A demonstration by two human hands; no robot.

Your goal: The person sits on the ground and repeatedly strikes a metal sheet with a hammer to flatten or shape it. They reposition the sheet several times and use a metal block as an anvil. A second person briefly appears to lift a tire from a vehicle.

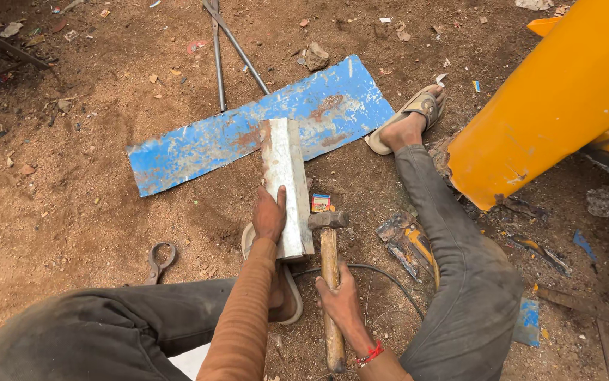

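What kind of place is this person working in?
Probably an open-air metal or body-repair yard: bare dirt ground littered with scraps, a rusty blue metal sheet, a yellow painted panel, and the right hand gripping a hammer beside a folded metal piece.

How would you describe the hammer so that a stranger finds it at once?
Start at the long blue metal sheet on the dirt. Nearer the person, the left hand steadies a folded grey metal piece. Beside it, the right hand grips the hammer: the only wooden-handled tool.
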